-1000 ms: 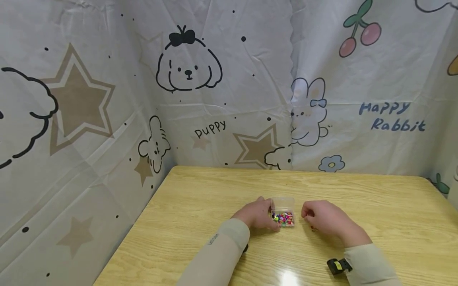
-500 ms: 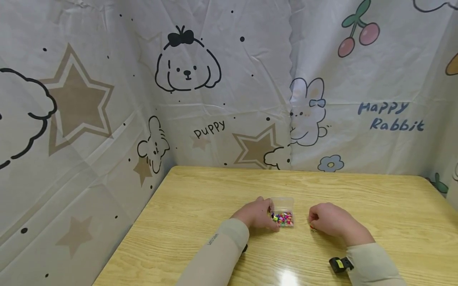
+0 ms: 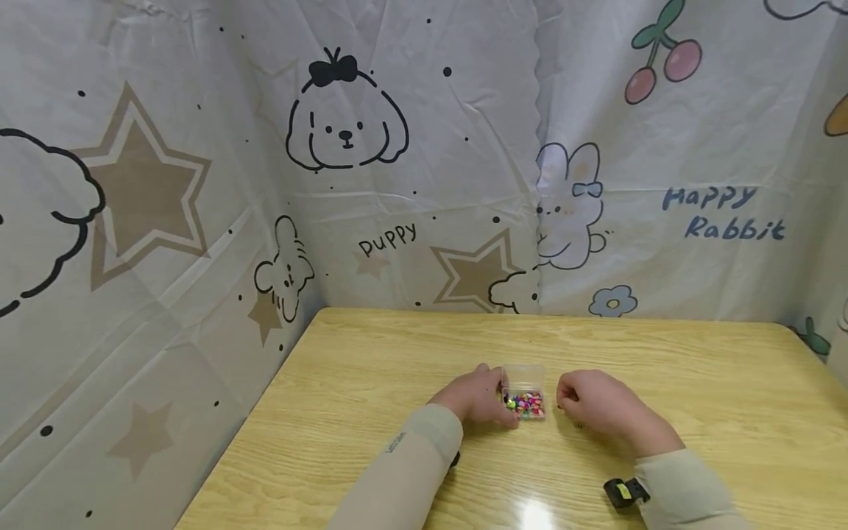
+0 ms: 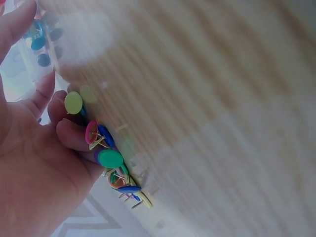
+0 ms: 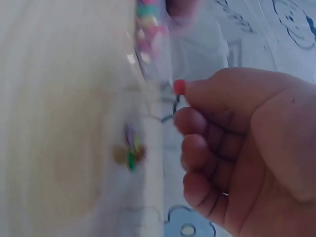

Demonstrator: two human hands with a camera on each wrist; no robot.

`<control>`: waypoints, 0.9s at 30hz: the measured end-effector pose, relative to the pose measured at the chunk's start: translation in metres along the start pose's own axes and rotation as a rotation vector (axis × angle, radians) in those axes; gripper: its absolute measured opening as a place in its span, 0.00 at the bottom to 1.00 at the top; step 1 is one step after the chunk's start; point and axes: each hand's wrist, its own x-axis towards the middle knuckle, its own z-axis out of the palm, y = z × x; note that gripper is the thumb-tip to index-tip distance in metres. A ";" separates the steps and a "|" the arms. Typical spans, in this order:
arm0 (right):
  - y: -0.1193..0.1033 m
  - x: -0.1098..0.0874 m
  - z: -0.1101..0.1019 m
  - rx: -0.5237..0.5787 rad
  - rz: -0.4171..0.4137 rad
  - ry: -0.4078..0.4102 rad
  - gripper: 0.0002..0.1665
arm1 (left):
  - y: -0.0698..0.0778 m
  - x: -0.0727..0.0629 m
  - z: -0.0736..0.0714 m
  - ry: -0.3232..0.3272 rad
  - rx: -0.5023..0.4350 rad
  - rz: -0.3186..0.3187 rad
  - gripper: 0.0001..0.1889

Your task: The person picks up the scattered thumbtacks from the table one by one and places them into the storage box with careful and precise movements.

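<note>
Wood table, cartoon-print curtain behind: left grip holds the clear lid-up box, right grip pinches a red tack just right of it; looks like mid-transfer, next probably needing a short leftward carry and release.

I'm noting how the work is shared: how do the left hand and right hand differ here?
The left hand grips the clear box of colorful pieces; the right hand is apart from it, holding a small red piece. The left hand's thumb and index finger are spread apart, while the right hand's fingers are curled in. Both are bare, with light sleeves above.
</note>
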 end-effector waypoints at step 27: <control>-0.011 0.003 0.008 -0.188 -0.024 -0.006 0.14 | -0.004 -0.003 0.002 0.025 -0.021 0.011 0.26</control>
